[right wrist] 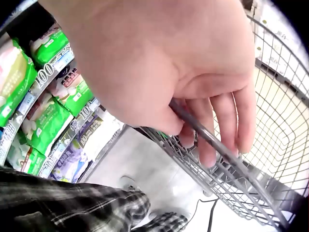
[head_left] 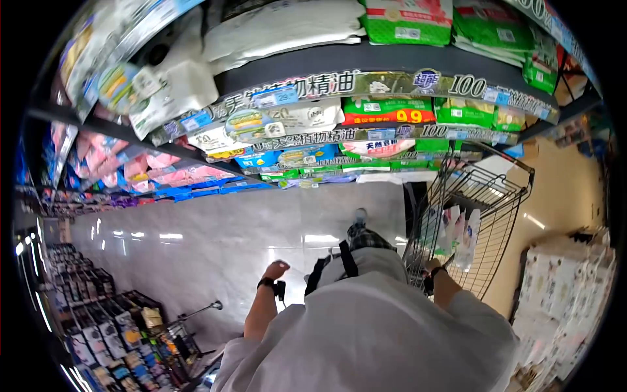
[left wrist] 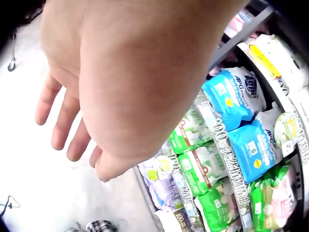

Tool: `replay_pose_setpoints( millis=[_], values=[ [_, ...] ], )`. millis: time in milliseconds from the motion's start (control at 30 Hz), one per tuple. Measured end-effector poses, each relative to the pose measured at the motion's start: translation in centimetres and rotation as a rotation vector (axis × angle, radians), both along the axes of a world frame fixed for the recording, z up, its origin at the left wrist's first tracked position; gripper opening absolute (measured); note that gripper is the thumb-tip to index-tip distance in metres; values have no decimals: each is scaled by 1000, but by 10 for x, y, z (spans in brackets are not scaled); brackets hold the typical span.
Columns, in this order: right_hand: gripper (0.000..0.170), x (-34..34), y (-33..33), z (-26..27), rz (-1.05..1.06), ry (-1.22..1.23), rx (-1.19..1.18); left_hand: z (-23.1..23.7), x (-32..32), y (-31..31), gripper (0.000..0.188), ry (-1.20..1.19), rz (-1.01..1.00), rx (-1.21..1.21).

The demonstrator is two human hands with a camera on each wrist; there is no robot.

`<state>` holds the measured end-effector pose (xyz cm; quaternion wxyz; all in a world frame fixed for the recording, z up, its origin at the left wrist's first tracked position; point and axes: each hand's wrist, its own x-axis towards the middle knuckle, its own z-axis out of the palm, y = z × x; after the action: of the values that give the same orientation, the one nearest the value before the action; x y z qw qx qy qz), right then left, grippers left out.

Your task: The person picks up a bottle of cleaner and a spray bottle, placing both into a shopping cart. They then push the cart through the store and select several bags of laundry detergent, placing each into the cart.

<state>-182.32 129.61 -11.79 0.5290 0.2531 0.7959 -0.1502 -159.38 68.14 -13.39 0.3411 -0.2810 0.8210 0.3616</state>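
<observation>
My left hand hangs beside my body over the grey floor, its fingers loosely extended and nothing in them. The left wrist view shows that hand large, with packs on the shelves beyond it. At my right side, the right hand grips the top wire rim of a shopping cart. The thumb lies on one side of that rim and the fingers hang over into the basket. A few white and green packages stand inside the cart.
Shelves of bagged goods, with a green and red pack among them, line the front. White stacked goods stand at the right. A rack of hanging packets is at the lower left. The grey floor stretches leftward.
</observation>
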Motion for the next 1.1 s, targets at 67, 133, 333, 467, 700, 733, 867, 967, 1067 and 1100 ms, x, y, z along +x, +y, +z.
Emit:
replay_pose_setpoints(
  millis=[67, 133, 333, 467, 700, 733, 867, 967, 1067, 1100],
  values=[
    [31, 8, 3, -30, 149, 23, -22, 25, -43, -20, 22, 163, -84, -125],
    [33, 17, 17, -75, 1314, -1, -151, 49, -94, -37, 22, 234, 26, -141],
    [23, 49, -33, -48, 1199, -66, 129, 74, -222, -65, 26, 277, -43, -133],
    [24, 101, -26, -123, 296, 48, 210, 68, -273, -78, 27, 312, -201, -94],
    [28, 107, -142, 37, -217, 224, 333, 45, -299, -140, 26, 376, -410, -37],
    [27, 120, -150, 35, -233, 260, 355, 42, -292, -149, 26, 409, -463, -77],
    [28, 164, -177, 18, -369, 278, 423, 36, -259, -199, 21, 386, -696, -41],
    [37, 189, -193, -13, -604, 208, 449, 27, -223, -232, 26, 259, -488, -50],
    [36, 246, -208, -46, -1050, 698, 277, 32, -201, -256, 25, 132, -538, -83],
    [37, 254, -221, -41, -935, 690, 383, 37, -198, -258, 24, 31, -535, -107]
  ],
)
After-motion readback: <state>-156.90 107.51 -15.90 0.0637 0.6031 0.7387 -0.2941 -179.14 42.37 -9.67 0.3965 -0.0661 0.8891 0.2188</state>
